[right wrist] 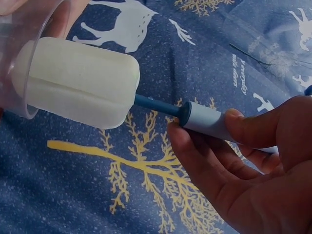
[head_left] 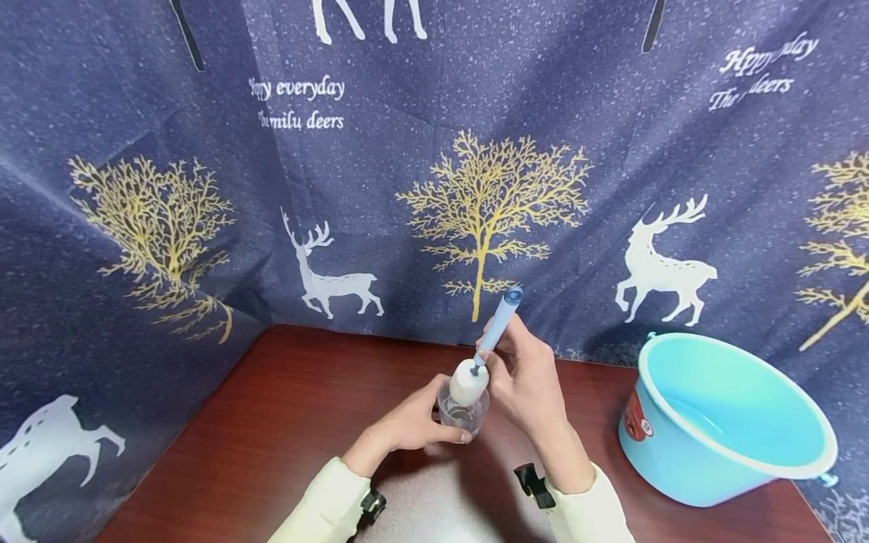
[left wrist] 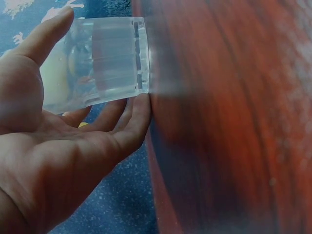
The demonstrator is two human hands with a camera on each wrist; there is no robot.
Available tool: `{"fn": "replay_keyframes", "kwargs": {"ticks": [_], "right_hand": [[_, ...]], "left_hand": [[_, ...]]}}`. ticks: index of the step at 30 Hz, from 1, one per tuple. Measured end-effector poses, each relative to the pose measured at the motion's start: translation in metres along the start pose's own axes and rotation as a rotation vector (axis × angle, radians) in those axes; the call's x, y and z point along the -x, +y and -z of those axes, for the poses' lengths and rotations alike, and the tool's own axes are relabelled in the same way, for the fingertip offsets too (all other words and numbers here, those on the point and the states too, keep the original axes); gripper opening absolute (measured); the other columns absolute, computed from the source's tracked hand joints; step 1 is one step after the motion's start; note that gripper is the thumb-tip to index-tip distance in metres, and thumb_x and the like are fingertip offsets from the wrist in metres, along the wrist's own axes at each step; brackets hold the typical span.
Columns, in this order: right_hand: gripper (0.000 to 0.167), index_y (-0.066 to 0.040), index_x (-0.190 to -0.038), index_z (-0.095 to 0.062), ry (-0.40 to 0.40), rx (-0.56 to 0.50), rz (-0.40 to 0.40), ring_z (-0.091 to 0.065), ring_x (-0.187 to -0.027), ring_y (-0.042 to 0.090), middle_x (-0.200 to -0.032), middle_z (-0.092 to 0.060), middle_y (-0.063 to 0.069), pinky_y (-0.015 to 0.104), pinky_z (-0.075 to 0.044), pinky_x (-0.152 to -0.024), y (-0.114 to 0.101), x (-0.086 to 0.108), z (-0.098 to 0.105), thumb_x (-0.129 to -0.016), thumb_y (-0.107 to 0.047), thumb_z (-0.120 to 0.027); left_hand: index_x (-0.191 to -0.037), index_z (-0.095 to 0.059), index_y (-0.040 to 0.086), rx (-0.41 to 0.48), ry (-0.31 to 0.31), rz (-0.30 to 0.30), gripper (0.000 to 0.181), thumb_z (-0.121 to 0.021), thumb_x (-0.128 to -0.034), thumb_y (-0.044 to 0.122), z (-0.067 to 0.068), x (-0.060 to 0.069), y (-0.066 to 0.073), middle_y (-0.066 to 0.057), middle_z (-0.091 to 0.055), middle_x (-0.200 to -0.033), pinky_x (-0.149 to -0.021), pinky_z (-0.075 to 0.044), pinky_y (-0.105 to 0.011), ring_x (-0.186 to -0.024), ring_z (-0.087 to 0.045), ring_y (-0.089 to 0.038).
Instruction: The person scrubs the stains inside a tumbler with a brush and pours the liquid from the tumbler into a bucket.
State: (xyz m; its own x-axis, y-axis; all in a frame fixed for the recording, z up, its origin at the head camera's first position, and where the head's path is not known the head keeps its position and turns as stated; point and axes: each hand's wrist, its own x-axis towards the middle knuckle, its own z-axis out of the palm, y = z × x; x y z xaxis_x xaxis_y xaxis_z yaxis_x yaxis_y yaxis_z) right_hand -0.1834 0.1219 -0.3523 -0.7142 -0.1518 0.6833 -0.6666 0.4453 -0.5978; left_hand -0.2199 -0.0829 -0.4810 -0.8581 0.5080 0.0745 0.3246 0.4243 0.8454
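Fingers and brush. The thumb and fingertips of the right hand [head_left: 528, 377] pinch the pale blue handle [head_left: 498, 326] of a sponge brush near its lower end. The head view shows the handle tilted up and away to the right, ending in a darker ring [head_left: 514, 296]; the right wrist view, where the hand covers that end, instead reveals the narrow dark blue stem [right wrist: 158, 106] and a groove along the white sponge head [right wrist: 83, 80].

Fingers and cup. The left hand [head_left: 414, 418] grips a clear cup [head_left: 456, 419], thumb on the near side, fingers around the other. The sponge head lies partly within the cup's mouth, its upper part outside. Only the left wrist view gives the cup in side profile, with the lower fingers beside its base and the sponge head a pale blur through the wall; the base lies at the tabletop [head_left: 271, 422], though whether it touches cannot be told.

Surroundings. The head view alone includes the cream sleeves [head_left: 319, 505], a black device [head_left: 372, 504] at the left cuff, and, well apart to the right, a light blue bucket [head_left: 686, 449] bearing a red label [head_left: 637, 418]. Behind hangs a dark blue cloth [head_left: 380, 166] printed with white deer and golden trees.
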Motion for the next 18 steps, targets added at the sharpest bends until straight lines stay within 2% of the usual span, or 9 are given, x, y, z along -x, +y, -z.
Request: {"fn": "replay_keyframes", "kwargs": {"ticks": [11,18], "right_hand": [[0.034,-0.01,-0.108,-0.061,0.0,0.043,-0.019,-0.072,-0.081,0.015,-0.09,-0.075,-0.001,0.031,-0.055,-0.067,0.0006,0.0004,0.0015,-0.088,0.016,-0.07],[0.036,-0.012,-0.109,-0.061,-0.007,0.066,-0.023,-0.067,-0.073,0.012,-0.087,-0.075,0.003,0.03,-0.052,-0.063,0.0,0.0005,0.0013,-0.087,0.015,-0.071]], "left_hand": [[-0.145,-0.047,0.022,0.018,-0.002,0.006,0.079,-0.093,-0.0825,0.037,-0.0003,-0.0006,0.0002,0.004,-0.063,-0.135,-0.105,-0.051,-0.038,-0.127,-0.061,-0.019],[-0.147,-0.046,0.02,0.033,-0.005,0.01,0.08,-0.093,-0.0831,0.035,-0.0013,-0.0007,-0.0013,0.001,-0.062,-0.136,-0.105,-0.052,-0.034,-0.128,-0.061,-0.018]]}}
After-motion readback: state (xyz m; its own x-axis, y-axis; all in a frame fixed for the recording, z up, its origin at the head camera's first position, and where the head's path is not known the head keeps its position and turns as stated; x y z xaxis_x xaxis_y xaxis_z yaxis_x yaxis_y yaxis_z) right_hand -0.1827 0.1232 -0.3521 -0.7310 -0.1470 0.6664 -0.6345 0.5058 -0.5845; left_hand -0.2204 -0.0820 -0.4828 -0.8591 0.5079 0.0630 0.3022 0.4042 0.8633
